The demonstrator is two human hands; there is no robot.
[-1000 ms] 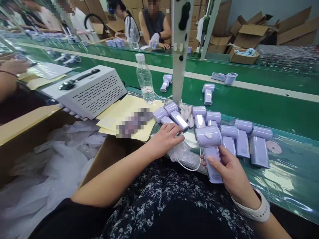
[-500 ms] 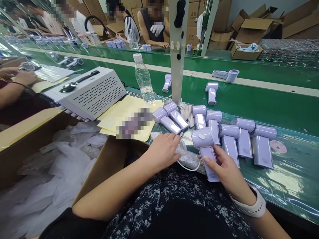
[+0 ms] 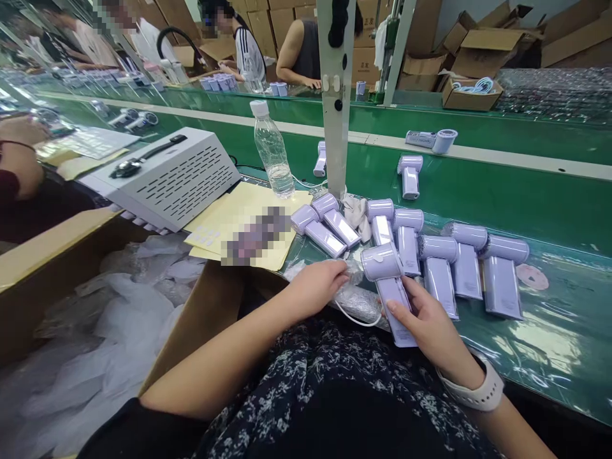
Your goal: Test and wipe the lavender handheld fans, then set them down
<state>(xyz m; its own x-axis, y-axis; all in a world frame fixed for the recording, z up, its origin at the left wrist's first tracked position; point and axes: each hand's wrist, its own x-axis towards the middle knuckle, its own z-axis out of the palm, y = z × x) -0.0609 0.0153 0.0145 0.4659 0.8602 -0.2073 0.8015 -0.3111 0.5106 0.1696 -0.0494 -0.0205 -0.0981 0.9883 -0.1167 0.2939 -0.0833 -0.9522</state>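
My right hand (image 3: 430, 322) grips the handle of a lavender handheld fan (image 3: 382, 262), a T-shaped piece like a small hair dryer, held tilted with its round head up. To its left, my left hand (image 3: 316, 287) has its fingers curled together on a clear plastic bag (image 3: 352, 273). Between the hands lies a bubble-wrapped bundle (image 3: 358, 303) with a white cable (image 3: 356, 322) looping below it. Two more fans (image 3: 325, 238) lie beyond my left hand. Several others (image 3: 504, 280) lie side by side at the right.
A water bottle (image 3: 277, 156) stands by a metal post (image 3: 335, 127). Left are yellow sheets (image 3: 268, 196), a vented grey box (image 3: 176, 182) and a carton (image 3: 62, 236) of plastic bags. More fans (image 3: 410, 177) rest on the green conveyor (image 3: 478, 159). Co-workers sit opposite and at left.
My left hand's fingers have drawn together on the plastic. The fan in my right hand has shifted slightly left. A co-worker opposite has leaned behind the post.
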